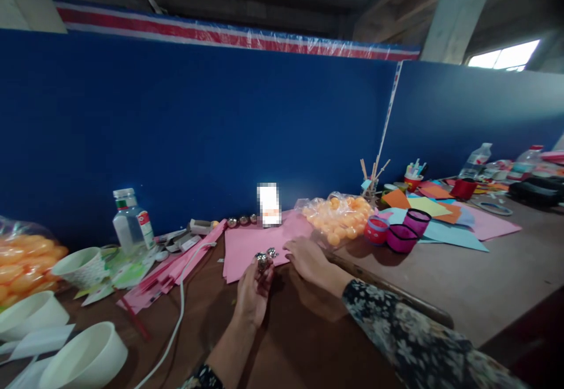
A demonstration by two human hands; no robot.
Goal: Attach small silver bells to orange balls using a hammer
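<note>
My left hand point(254, 295) is closed around a shiny silver ball point(262, 261), held above the front edge of a stack of pink paper point(247, 251). Just behind that ball, a smaller shiny silver piece point(272, 252) shows on the paper; whether the two touch I cannot tell. Palm down, my right hand point(311, 261) reaches over the paper's right front corner, fingers stretched out and nothing visible in them. More silver balls point(232, 222) sit in a row along the paper's back edge, beside an upright, blurred-out white rectangle point(269, 205).
A bag of orange balls point(337, 218) lies right of the paper, near purple cups point(402, 238) and coloured sheets point(458, 233). At left are pink strips point(163, 274), a white cable point(181, 309), a clear bottle point(132, 224) and white bowls point(86, 359). A blue partition point(198, 118) stands behind.
</note>
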